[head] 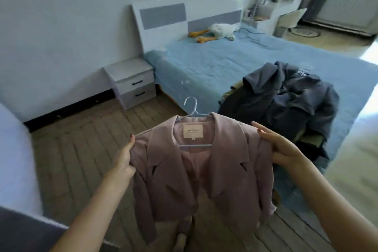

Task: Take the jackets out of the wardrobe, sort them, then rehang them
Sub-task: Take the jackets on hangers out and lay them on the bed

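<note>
Sorting step: my left hand (124,159) and right hand (280,147) each grip a shoulder of the pink jacket (196,180) on its hanger (192,108), which I judge should next join the pile (286,100) on the bed (204,61).

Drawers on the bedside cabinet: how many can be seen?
2. The upper drawer and the lower drawer sit stacked on the front of the white bedside cabinet, left of the bed. None looks hidden.

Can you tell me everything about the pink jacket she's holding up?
The pink jacket is short, with wide lapels, long sleeves and a pale label inside the collar. It looks like soft suede. It hangs open on a light blue hanger. The left hand and right hand each grip a shoulder, above the wooden floor.
</note>
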